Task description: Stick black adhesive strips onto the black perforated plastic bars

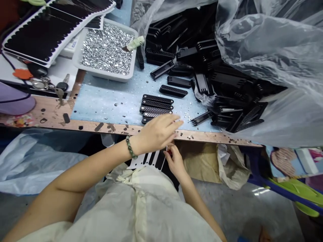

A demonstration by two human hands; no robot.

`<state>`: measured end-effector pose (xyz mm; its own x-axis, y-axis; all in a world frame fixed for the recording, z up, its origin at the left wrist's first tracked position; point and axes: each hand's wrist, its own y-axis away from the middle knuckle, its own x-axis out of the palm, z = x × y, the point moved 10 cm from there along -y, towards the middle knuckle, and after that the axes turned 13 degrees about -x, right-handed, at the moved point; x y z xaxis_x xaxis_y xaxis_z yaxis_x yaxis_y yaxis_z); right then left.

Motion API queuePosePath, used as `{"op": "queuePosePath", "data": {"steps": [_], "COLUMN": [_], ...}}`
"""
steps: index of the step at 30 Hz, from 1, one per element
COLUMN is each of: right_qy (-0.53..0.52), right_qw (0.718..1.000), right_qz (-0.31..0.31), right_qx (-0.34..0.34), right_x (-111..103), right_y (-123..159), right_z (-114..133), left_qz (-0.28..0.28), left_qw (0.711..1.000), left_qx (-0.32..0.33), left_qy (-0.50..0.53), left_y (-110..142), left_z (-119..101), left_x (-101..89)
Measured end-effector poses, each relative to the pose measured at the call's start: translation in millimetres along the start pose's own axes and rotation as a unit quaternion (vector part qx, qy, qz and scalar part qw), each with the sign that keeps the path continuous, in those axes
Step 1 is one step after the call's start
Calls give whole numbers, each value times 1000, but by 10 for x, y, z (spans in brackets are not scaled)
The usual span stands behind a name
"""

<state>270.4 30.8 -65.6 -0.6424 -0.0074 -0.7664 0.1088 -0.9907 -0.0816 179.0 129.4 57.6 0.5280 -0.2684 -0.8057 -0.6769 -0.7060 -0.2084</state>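
Strips (pixel 157 104) with metal-dotted ends lie beside your spread left hand (pixel 155 132); undotted pieces (pixel 173 91) lie beyond; your right hand's (pixel 176 163) grip can't be told.

left hand (pixel 159 131) palm-down, fingers extended; right hand (pixel 176 162) curled.

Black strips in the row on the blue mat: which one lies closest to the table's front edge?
The near-end black strip: the left hand partly covers it, and the row's others lie farther from the table edge.
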Motion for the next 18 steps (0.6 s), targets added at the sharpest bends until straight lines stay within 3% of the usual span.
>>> {"op": "queuePosePath", "data": {"steps": [2, 4, 7, 9, 10, 13, 18], "right_qy": [-71, -146, -141, -63, -32, -17, -92], "right_qw": [997, 988, 983, 978, 974, 962, 963], "right_qz": [26, 19, -95, -147, -146, -87, -65], "right_qx": [-31, -48, -70, -131, -170, -260, -246], "right_x": [-106, -340, -834, -1002, -981, -692, -421], "right_y": [-49, -133, -308, -405, -446, -505, -531], "right_z": [98, 187, 287, 481, 608, 898, 942], "left_qz": [95, 186, 240, 213, 188, 106, 46], "left_qw": [993, 979, 954, 935, 928, 924, 893], "left_qx": [28, -2, -107, -170, -194, -237, -286], "left_qy": [62, 81, 144, 226, 258, 282, 344], "left_y": [151, 280, 404, 460, 494, 626, 834], "left_z": [-117, -86, 93, 191, 233, 336, 499], "left_x": [132, 304, 420, 390, 364, 301, 374]}}
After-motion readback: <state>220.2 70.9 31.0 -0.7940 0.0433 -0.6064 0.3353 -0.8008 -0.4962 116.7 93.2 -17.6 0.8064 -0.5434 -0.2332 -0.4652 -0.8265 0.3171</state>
